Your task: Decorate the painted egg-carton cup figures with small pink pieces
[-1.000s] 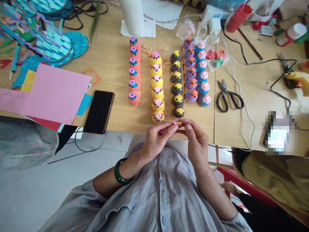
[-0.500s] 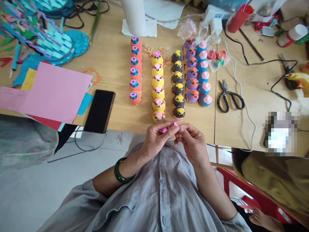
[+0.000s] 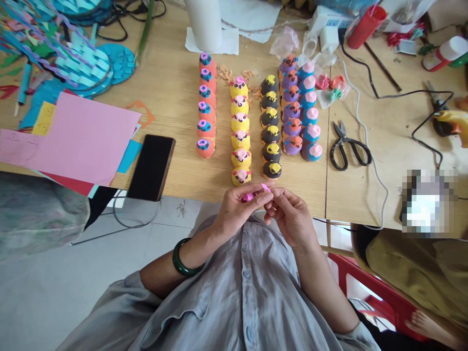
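Note:
My left hand and my right hand meet at the table's near edge, fingers curled together. Both pinch a small lump of pink clay; a thin pink bit sticks up between the fingertips. A green bangle is on my left wrist. Just beyond the hands stand rows of small painted clay figures: an orange row, a yellow row, a dark brown row, a purple row and a blue row.
A black phone lies left of the hands beside pink paper sheets. Black scissors lie to the right, with cables, a glue gun and a red cup farther back. Another person's clothed legs are at right.
The right hand's fingers have curled lower and closer to the left hand's fingertips, working the pink clay. The view has shifted slightly.

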`<state>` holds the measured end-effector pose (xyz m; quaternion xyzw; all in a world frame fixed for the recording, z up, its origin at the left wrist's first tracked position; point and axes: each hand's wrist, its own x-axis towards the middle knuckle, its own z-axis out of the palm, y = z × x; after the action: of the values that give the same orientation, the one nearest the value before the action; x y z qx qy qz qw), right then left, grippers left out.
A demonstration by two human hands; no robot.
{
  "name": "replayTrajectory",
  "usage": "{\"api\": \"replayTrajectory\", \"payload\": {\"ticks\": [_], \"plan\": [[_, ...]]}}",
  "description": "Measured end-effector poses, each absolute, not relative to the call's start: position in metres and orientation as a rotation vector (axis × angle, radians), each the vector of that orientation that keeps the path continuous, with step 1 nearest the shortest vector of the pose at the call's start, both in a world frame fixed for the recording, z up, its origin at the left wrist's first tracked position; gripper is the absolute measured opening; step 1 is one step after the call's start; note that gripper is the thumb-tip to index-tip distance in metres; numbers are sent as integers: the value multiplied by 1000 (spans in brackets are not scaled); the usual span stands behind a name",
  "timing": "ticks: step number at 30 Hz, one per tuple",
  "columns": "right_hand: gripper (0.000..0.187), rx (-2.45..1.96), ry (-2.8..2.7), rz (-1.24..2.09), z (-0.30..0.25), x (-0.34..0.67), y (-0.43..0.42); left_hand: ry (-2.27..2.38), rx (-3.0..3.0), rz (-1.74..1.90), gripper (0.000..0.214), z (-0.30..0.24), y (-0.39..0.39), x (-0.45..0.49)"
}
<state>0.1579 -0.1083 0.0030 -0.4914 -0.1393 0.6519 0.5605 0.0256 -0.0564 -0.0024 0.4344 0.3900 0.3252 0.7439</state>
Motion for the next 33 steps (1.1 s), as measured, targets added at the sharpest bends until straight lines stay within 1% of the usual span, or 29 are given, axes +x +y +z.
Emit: {"api": "replayTrajectory", "payload": {"ticks": [4,9,13,17,22,28,31,33], "plan": [[32,-1156,-351,1547,2,156,-109,924,985,763,24,-3,-58,25],[31,-1098,-347,1610,3,158,-109,961,1089,801,21,-2,-58,24],[33,-1060,-292,1661,4,160,-108,938,1082,789,27,-4,-58,23],[37,-1103,-288,1607,4,158,-107,902,1049,763,32,-4,-56,22],[32,-1182,-400,1533,0,157,-110,974,1043,865,20,-4,-55,23],[28,-1185,-423,1506,1,154,-110,983,987,845,27,-7,-57,23],[30,-1172,-392,1492,2,154,-108,920,941,752,40,-6,-57,22],[30,-1159,-384,1504,3,155,-108,882,939,711,41,-4,-57,22]]}}
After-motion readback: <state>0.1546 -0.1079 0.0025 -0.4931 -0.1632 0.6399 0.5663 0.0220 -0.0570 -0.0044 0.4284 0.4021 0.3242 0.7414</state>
